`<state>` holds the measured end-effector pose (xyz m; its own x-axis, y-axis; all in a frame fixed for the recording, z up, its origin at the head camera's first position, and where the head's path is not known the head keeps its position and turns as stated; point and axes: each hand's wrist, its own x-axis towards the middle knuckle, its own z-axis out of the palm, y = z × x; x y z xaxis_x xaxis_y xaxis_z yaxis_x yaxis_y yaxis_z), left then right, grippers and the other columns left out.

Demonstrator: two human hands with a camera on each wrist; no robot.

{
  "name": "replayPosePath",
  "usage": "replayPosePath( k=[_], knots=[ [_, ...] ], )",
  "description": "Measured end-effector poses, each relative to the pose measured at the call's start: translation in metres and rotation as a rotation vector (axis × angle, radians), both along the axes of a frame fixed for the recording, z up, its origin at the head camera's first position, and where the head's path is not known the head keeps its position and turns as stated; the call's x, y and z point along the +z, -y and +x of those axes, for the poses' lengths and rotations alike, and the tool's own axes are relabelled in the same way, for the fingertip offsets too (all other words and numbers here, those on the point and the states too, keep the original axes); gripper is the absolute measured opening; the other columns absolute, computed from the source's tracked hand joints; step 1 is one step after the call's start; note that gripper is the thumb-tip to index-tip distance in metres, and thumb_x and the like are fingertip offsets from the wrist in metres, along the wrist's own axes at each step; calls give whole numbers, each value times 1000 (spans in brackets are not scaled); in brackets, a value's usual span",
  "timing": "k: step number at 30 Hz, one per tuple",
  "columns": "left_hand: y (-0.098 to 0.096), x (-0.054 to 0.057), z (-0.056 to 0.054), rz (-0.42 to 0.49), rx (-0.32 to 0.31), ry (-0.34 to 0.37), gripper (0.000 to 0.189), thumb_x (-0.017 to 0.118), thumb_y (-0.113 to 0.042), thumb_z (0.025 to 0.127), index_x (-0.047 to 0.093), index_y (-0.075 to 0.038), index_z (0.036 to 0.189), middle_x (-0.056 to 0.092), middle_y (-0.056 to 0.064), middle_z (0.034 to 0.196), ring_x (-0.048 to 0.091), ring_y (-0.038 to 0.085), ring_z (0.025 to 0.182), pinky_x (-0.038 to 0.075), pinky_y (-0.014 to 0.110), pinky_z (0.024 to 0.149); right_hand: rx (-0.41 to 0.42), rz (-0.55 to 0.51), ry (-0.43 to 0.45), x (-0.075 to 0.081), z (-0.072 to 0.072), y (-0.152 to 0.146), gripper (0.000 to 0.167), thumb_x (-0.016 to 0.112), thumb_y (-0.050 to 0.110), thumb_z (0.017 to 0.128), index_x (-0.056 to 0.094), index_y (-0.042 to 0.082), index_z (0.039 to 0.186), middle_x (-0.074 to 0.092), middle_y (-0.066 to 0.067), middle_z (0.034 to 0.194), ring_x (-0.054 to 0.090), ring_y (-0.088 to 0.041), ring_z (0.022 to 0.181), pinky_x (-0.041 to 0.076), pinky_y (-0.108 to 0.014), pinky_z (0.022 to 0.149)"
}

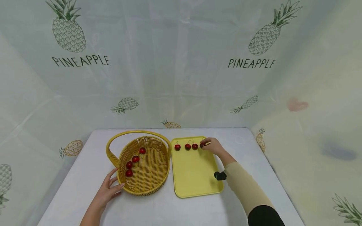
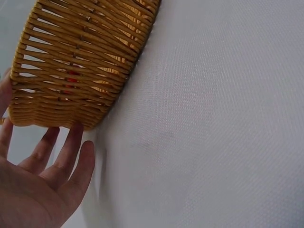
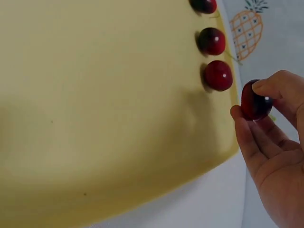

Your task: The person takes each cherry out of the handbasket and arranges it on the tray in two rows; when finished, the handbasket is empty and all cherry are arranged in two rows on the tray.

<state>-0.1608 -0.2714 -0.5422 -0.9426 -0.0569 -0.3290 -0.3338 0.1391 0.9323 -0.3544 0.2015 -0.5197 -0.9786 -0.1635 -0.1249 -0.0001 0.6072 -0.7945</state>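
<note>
My right hand point(image 1: 212, 146) pinches a dark red cherry point(image 3: 255, 100) between thumb and fingers at the far right corner of the yellow tray point(image 1: 195, 172). To its left, a cherry point(image 1: 194, 146), a second cherry point(image 1: 188, 147) and a third cherry point(image 1: 177, 147) lie in a row along the tray's far edge, stems pointing away. Left of the tray stands a yellow wicker basket point(image 1: 152, 175) with several red cherries point(image 1: 135, 159) inside. My left hand point(image 1: 106, 190) touches the basket's near left side with spread, fairly straight fingers point(image 2: 71, 147).
The basket's tall handle point(image 1: 138, 131) arches over its far side. Tray and basket stand almost side by side on the white table point(image 1: 198, 213). A pineapple-print cloth point(image 1: 181, 78) hangs behind the table and at both sides.
</note>
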Motion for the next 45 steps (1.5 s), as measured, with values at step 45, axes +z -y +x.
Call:
replayPosePath(
  k=[45],
  knots=[
    [-1,1,-1,3,22,-14,87,70,-11,90,14,-19,156,28,31,149,64,26,101,54,42,83,48,188,-8,-25,-30,-2,33,75,-2,82,68,-2,114,63,-16,110,60,-28,94,52,-37,78]
  ],
)
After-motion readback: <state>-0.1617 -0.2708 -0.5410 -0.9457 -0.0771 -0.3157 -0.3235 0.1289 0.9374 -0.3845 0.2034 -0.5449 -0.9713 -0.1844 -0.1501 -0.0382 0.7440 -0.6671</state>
